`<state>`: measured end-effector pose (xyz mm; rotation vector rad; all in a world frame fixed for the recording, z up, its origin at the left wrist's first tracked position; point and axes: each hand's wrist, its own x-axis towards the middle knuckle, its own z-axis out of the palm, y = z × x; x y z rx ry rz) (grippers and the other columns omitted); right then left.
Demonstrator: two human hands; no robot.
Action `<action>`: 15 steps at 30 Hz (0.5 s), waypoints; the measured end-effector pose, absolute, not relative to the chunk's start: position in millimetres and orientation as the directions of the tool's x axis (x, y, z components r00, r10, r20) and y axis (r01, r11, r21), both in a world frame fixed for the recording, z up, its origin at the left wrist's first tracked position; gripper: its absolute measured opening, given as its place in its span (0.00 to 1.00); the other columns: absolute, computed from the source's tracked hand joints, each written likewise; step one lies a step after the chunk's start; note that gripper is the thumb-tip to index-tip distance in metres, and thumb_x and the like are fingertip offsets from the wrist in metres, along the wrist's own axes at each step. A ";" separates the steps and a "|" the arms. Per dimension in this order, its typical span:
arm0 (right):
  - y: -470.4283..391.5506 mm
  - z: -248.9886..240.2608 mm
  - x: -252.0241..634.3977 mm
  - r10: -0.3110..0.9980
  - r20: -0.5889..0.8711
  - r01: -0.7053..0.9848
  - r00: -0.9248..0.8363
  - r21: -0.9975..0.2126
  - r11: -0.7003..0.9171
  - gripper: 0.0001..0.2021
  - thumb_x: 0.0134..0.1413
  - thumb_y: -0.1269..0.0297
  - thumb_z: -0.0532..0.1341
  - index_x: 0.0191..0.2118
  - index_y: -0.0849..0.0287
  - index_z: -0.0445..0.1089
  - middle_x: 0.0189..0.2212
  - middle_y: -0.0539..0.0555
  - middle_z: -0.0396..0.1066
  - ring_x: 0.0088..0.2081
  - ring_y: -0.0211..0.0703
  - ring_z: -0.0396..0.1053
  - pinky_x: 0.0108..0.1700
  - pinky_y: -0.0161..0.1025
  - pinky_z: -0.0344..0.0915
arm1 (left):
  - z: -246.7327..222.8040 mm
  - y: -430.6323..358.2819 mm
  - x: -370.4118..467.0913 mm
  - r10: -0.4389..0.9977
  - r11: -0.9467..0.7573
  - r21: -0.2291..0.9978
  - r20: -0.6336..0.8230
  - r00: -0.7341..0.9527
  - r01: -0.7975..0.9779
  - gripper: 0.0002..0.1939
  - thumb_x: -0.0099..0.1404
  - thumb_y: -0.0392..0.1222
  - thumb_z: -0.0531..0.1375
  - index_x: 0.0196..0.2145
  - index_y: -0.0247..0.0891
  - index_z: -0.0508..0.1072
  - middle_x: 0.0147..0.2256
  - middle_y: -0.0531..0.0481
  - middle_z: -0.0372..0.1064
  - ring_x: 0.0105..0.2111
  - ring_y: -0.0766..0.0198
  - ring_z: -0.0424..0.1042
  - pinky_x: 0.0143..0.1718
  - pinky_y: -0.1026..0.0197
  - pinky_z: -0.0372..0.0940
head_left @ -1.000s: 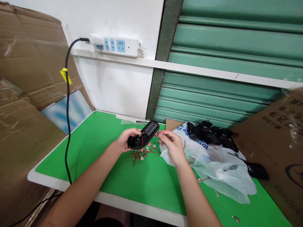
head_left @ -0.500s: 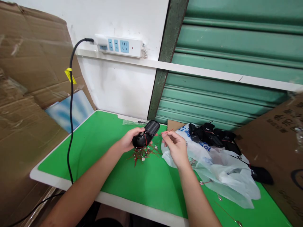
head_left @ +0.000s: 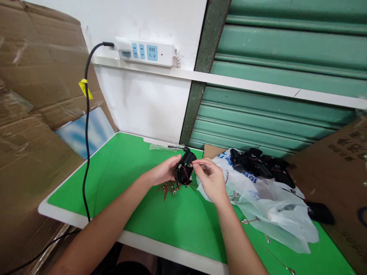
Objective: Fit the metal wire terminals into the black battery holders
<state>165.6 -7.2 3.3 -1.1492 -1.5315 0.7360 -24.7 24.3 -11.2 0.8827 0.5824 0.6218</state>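
My left hand (head_left: pixel 166 170) is closed around a black plastic casing (head_left: pixel 183 176) above the green table top. A thin red wire shows on the casing's open face. My right hand (head_left: pixel 210 178) pinches a small metal piece with a red wire (head_left: pixel 204 163) against the right side of the casing. Below the casing lies a pile of small metal contacts with red wires (head_left: pixel 171 187), partly hidden by it.
A white plastic bag (head_left: pixel 275 206) lies on the right, with several black casings (head_left: pixel 258 164) on it. Loose contacts (head_left: pixel 267 239) lie near it. A black cable (head_left: pixel 86 145) hangs at the left from a power strip (head_left: pixel 146 52). Cardboard (head_left: pixel 37 160) stands at the left.
The casing has turned more upright and moved slightly right in my left hand. The wired piece in my right hand has come from beside the casing to touch it.
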 end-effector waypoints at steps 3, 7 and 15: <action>-8.3 3.6 166.6 0.908 0.415 0.357 -0.055 -0.841 0.406 0.10 0.60 0.57 0.62 0.35 0.56 0.77 0.33 0.54 0.75 0.30 0.40 0.69 0.30 0.37 0.66 | -10.7 24.7 -25.3 0.702 0.487 0.835 -0.201 0.683 -0.255 0.27 0.68 0.64 0.55 0.53 0.43 0.75 0.53 0.44 0.76 0.48 0.52 0.75 0.49 0.55 0.66; -8.4 2.6 167.3 0.884 0.457 0.416 -0.095 -0.789 0.453 0.10 0.62 0.59 0.60 0.36 0.56 0.77 0.34 0.55 0.75 0.31 0.41 0.70 0.32 0.37 0.67 | -8.2 24.2 -25.7 0.694 0.493 0.835 -0.209 0.689 -0.243 0.29 0.67 0.65 0.55 0.54 0.42 0.74 0.54 0.43 0.76 0.47 0.52 0.75 0.48 0.55 0.66; -8.4 2.5 169.4 0.866 0.479 0.457 -0.145 -0.744 0.488 0.09 0.64 0.61 0.59 0.36 0.56 0.77 0.35 0.55 0.76 0.30 0.41 0.70 0.33 0.38 0.67 | -4.1 22.1 -27.4 0.673 0.509 0.842 -0.258 0.693 -0.181 0.34 0.65 0.68 0.55 0.57 0.40 0.73 0.51 0.40 0.76 0.47 0.50 0.75 0.48 0.53 0.67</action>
